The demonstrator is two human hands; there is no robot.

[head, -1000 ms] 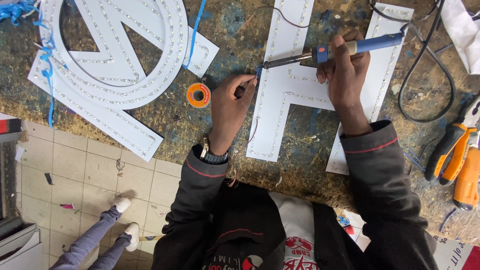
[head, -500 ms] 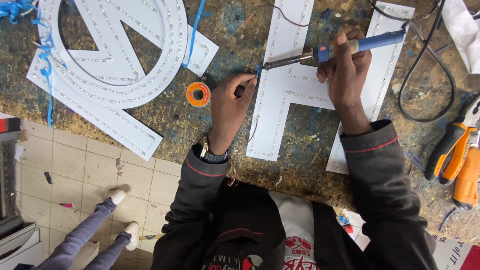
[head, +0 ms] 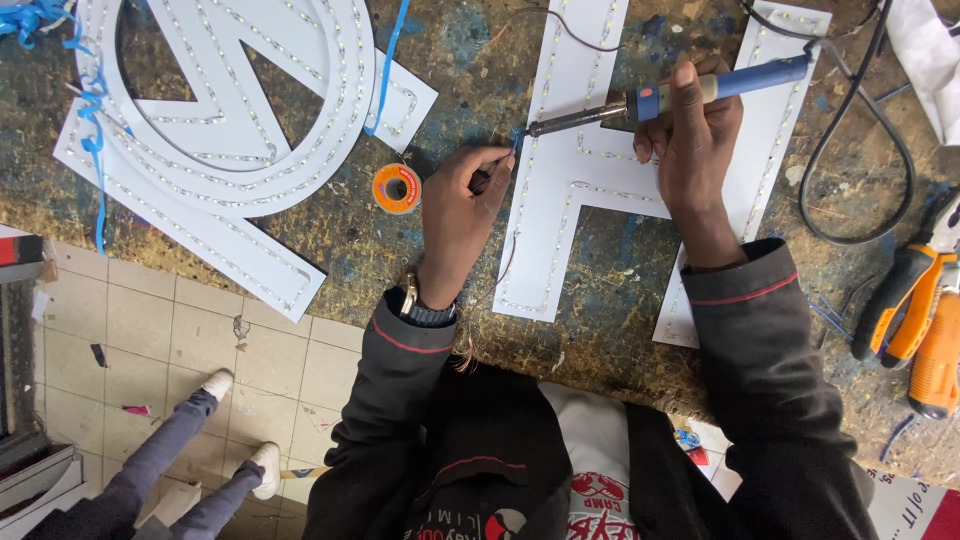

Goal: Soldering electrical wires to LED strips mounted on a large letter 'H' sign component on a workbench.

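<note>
Fingers of right hand (head: 690, 140) grip blue soldering iron (head: 665, 98) (left hand (head: 462, 205) pinches wire) over white letter (head: 575, 170).

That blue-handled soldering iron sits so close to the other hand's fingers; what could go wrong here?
The metal tip of the blue-handled soldering iron in the right hand almost meets the left hand fingertips pinching a thin wire: a slip could burn them. The tip could also scorch the white letter-shaped panel. The black cord loops nearby and might snag.

Bare bench between solder spool (head: 397, 187) and left hand (head: 458, 215) (narrow); black cable (head: 850, 170) loops right.
</note>
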